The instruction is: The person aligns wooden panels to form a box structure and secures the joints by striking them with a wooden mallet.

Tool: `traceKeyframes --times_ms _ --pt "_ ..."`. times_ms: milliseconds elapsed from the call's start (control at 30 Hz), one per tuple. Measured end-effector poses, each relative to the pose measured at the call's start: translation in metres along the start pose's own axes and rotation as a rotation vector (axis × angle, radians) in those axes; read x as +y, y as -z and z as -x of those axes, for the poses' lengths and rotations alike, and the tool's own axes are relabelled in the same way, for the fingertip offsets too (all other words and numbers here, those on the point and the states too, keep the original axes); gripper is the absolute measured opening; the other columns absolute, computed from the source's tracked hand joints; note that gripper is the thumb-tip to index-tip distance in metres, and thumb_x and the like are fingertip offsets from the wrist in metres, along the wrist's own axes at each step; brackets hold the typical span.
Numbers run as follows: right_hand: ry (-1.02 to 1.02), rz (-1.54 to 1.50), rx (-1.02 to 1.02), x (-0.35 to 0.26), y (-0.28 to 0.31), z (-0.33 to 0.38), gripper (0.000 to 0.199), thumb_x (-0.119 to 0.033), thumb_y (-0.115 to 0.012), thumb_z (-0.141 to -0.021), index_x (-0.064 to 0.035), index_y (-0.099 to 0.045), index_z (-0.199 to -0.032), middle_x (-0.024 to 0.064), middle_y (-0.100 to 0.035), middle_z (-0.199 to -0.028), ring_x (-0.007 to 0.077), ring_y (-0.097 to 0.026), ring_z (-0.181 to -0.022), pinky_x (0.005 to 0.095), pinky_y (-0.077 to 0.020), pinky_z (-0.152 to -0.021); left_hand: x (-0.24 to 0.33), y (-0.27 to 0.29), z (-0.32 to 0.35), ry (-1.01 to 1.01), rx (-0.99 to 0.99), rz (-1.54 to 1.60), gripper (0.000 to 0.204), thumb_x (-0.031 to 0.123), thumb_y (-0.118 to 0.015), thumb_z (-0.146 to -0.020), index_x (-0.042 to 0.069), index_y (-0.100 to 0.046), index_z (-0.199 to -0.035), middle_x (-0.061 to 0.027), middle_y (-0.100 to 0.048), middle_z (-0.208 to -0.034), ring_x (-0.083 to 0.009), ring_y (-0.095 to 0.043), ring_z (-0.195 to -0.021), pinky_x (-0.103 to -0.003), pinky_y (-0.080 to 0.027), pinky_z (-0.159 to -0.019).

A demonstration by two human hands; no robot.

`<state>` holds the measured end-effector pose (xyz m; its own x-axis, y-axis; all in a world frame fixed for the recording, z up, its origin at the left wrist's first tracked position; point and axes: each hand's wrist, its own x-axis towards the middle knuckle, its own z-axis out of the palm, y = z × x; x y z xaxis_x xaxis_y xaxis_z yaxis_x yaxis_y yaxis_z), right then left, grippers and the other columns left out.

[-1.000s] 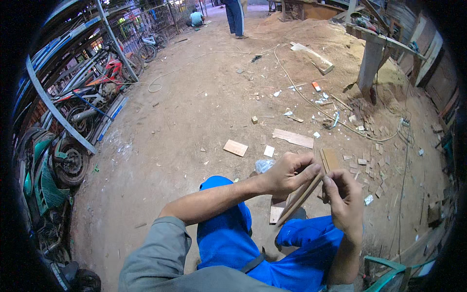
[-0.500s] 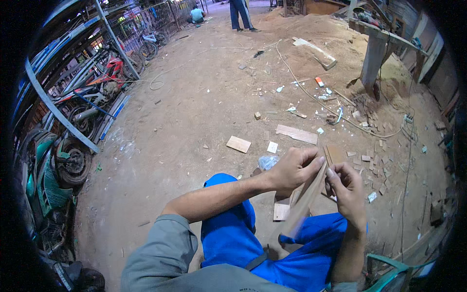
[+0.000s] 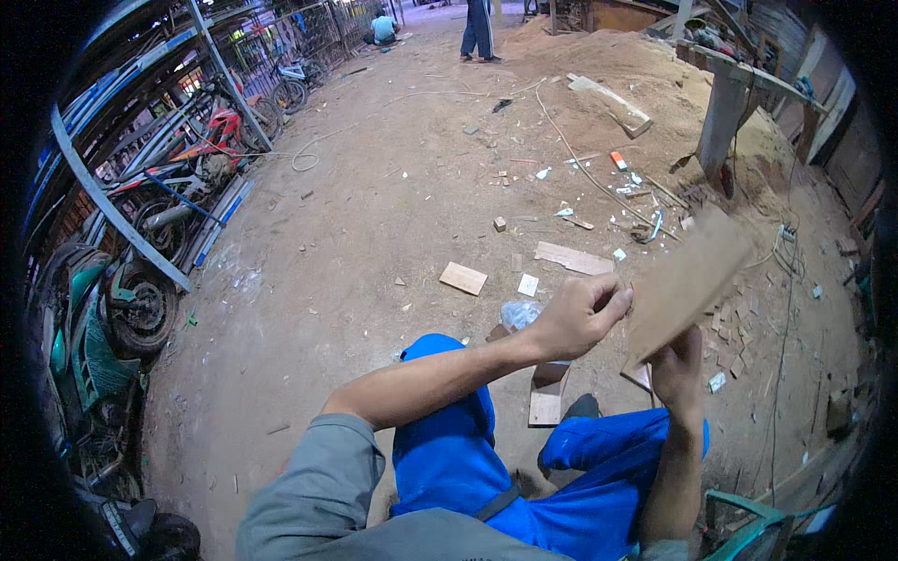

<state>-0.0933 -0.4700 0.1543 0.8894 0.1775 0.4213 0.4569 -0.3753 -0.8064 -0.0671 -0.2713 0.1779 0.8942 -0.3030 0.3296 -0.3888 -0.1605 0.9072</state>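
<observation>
A flat, thin wooden board [image 3: 690,280] is held up in front of my right knee, its broad face toward me and tilted up to the right. My right hand [image 3: 679,374] grips its lower edge, with part of the fingers hidden behind the wood. Just beside the board's left edge is my left hand [image 3: 582,320], its thumb and fingers pinched together. Whether anything small sits in that pinch, I cannot make out. Below the hands, wooden pieces [image 3: 545,404] stand or lie between my knees, partly hidden.
On the dirt floor lie a short plank [image 3: 463,278], a longer offcut [image 3: 573,258], a clear plastic bag [image 3: 517,314] and several scraps. Motorbike parts [image 3: 89,337] line the left side. A wooden post [image 3: 720,117] stands at right, with a cable nearby. People are far off.
The board has turned from nearly edge-on to show its broad face and swung up to the right. My left hand has come away from it; my right hand now grips its lower edge.
</observation>
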Motion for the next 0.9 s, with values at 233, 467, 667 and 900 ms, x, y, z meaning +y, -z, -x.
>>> traceKeyframes --times_ms 233,467,667,900 --pt "-0.206 -0.309 0.072 -0.046 -0.002 -0.001 0.013 -0.012 -0.057 -0.099 0.0005 -0.06 -0.098 0.0004 -0.058 -0.077 0.0094 -0.057 -0.069 0.0224 -0.0449 -0.063 0.004 0.002 0.01 -0.146 0.005 -0.041 0.026 0.021 -0.056 -0.1 -0.001 -0.06 -0.086 -0.0024 -0.053 -0.067 -0.0057 -0.047 -0.067 -0.029 -0.04 -0.056" --pt "-0.215 -0.302 -0.014 -0.053 -0.007 -0.007 0.011 -0.009 -0.055 -0.1 0.0007 -0.059 -0.102 0.0012 -0.058 -0.075 0.0072 -0.055 -0.066 0.0227 -0.045 -0.058 0.011 0.004 0.011 -0.092 0.082 0.013 0.03 0.024 -0.054 -0.101 -0.001 -0.06 -0.085 -0.0026 -0.053 -0.065 -0.0065 -0.046 -0.064 -0.029 -0.039 -0.054" --pt "-0.189 -0.272 0.023 -0.042 -0.015 -0.011 0.015 -0.01 -0.055 -0.1 0.0026 -0.06 -0.107 0.0071 -0.063 -0.083 0.0121 -0.061 -0.07 0.0259 -0.0493 -0.062 -0.001 0.007 0.004 -0.093 0.127 -0.027 0.029 0.023 -0.055 -0.1 -0.001 -0.06 -0.085 -0.0067 -0.053 -0.065 -0.0084 -0.047 -0.062 -0.031 -0.039 -0.054" --pt "-0.187 -0.16 -0.035 -0.033 -0.02 -0.019 0.013 -0.012 -0.056 -0.099 0.0015 -0.058 -0.099 0.0041 -0.059 -0.077 0.0105 -0.058 -0.073 0.026 -0.0472 -0.065 -0.011 0.007 0.008 -0.134 0.137 -0.077 0.028 0.021 -0.054 -0.1 -0.004 -0.059 -0.086 -0.0115 -0.056 -0.068 -0.0114 -0.049 -0.064 -0.033 -0.042 -0.059"
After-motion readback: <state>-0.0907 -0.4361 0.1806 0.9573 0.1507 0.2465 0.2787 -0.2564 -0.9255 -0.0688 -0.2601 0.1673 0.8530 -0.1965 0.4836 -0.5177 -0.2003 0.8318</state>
